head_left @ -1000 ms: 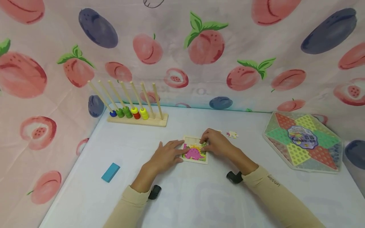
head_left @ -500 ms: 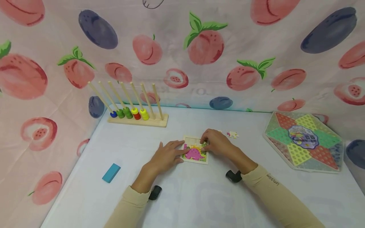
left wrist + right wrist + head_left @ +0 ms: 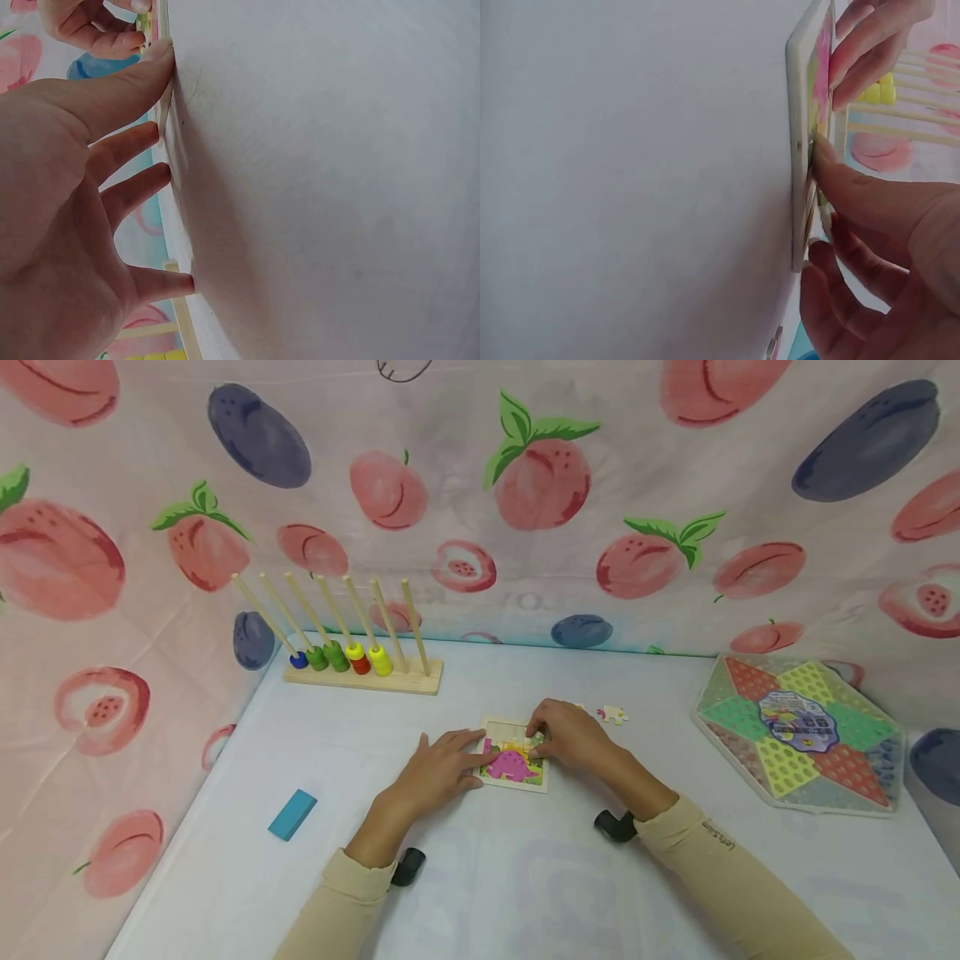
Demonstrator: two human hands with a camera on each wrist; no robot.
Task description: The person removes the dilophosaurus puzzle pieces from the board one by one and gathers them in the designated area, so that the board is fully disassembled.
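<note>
Well in from the tabletop's (image 3: 525,885) back edge, the left hand (image 3: 435,770), fingers spread, presses the dinosaur puzzle (image 3: 510,766); the right hand (image 3: 573,735), fingers curled, pinches a piece (image 3: 823,208) there. The right sleeve (image 3: 738,872) reads "Let's Slim".

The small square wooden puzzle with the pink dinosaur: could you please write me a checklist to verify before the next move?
1. Puzzle frame of pale wood steadied: ok, the left hand rests on its left side with spread fingers.
2. Small green-printed puzzle piece in grip: ok, the right hand pinches it between thumb and finger.
3. Held piece matching its slot: cannot tell, the fingers cover much of it.
4. Picture complete: not ok, bare wood shows along the top.
5. Loose cream jigsaw piece findable: ok, it lies beyond the right hand.
6. Blue rectangular block out of the way: ok, it lies apart at left.
</note>
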